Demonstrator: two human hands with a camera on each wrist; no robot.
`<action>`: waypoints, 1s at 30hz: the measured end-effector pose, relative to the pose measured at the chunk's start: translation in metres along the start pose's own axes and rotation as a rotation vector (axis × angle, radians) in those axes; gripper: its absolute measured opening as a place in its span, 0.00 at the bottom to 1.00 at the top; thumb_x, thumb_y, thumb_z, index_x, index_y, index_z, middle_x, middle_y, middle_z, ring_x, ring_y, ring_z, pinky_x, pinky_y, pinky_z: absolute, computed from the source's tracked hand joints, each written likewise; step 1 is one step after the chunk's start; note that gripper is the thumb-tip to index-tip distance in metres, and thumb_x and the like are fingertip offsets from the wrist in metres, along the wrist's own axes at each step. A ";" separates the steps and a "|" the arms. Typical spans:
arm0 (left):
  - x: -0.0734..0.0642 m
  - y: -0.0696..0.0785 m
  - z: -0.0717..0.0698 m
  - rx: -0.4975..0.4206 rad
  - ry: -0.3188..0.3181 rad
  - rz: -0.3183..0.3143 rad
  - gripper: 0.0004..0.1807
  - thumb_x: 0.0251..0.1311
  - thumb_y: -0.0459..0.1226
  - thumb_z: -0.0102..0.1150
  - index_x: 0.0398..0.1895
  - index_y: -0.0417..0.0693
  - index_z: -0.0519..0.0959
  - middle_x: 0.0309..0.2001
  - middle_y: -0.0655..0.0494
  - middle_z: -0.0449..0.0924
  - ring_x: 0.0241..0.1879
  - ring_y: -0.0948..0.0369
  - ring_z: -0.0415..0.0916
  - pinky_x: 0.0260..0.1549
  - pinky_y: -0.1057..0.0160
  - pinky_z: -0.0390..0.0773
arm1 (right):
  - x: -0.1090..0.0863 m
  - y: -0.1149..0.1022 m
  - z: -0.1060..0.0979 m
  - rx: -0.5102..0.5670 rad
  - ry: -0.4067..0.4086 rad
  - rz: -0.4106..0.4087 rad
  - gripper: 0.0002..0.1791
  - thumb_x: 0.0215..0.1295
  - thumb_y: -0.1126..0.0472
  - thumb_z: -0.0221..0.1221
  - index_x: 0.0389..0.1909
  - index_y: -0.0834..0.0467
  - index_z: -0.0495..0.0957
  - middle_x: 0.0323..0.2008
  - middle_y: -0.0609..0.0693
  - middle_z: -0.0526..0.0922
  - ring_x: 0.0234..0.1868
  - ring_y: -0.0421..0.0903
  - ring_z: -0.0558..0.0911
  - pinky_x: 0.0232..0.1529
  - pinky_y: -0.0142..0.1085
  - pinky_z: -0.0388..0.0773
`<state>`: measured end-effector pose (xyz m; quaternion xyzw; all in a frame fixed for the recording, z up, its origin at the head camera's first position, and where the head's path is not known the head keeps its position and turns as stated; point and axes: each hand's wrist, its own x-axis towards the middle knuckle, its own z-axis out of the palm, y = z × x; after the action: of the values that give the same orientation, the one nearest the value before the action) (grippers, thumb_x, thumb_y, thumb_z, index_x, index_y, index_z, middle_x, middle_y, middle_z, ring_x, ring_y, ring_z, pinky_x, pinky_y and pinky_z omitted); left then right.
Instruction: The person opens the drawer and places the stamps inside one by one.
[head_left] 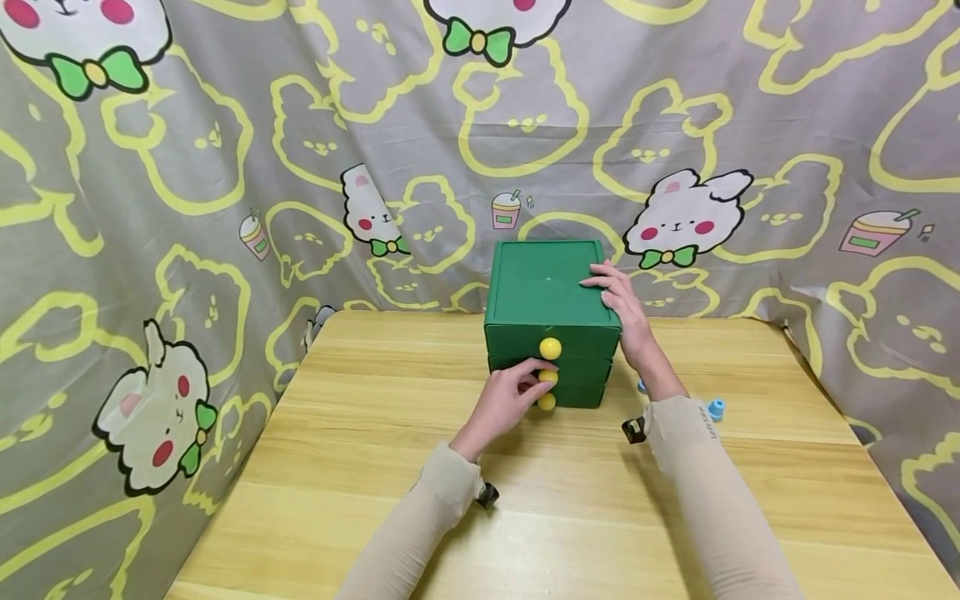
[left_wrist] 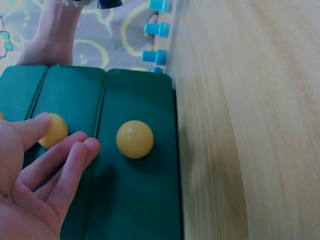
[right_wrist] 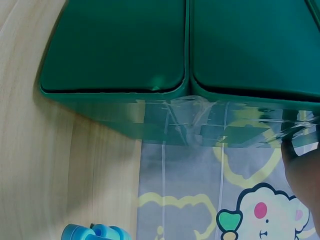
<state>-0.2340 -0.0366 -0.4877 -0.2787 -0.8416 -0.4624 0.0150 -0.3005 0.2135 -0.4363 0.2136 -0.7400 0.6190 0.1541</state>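
A green box of stacked drawers (head_left: 543, 283) stands on the table, with round yellow knobs down its front. At the middle knob (left_wrist: 56, 131), my left hand (head_left: 506, 400) pinches with thumb and fingers from either side. The top knob (head_left: 550, 348) sits above that hand and the bottom knob (left_wrist: 135, 139) below it, untouched. My right hand (head_left: 628, 312) rests on the box's right side, its fingers lying over the top edge. In the right wrist view, part of that hand (right_wrist: 305, 172) touches the box's side. All drawers look flush.
Small light-blue pieces (head_left: 716, 409) stand on the table to the right of the box, partly hidden by the right arm. A patterned curtain (head_left: 420, 150) hangs close behind the table (head_left: 360, 467) and along its sides.
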 end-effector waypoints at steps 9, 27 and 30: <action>0.000 0.003 0.000 0.050 0.020 0.009 0.13 0.73 0.46 0.61 0.56 0.59 0.83 0.39 0.57 0.88 0.36 0.67 0.85 0.35 0.70 0.82 | 0.001 0.000 0.000 -0.002 0.001 0.006 0.24 0.80 0.62 0.39 0.61 0.71 0.76 0.78 0.58 0.60 0.85 0.47 0.41 0.82 0.52 0.33; -0.010 0.018 -0.006 0.314 0.015 0.038 0.20 0.74 0.43 0.61 0.67 0.62 0.76 0.46 0.58 0.86 0.44 0.63 0.84 0.47 0.62 0.84 | 0.001 0.001 -0.001 0.002 0.001 -0.007 0.23 0.80 0.61 0.40 0.61 0.71 0.76 0.77 0.58 0.61 0.85 0.46 0.41 0.82 0.51 0.32; -0.012 0.024 -0.011 0.318 0.047 0.040 0.19 0.74 0.42 0.61 0.66 0.59 0.77 0.48 0.56 0.86 0.46 0.62 0.85 0.49 0.61 0.84 | 0.001 0.001 -0.001 0.003 0.000 -0.007 0.23 0.80 0.62 0.40 0.61 0.71 0.76 0.77 0.58 0.61 0.85 0.46 0.41 0.82 0.51 0.32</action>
<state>-0.2151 -0.0411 -0.4666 -0.2788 -0.8978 -0.3293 0.0879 -0.3021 0.2142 -0.4366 0.2164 -0.7383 0.6195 0.1562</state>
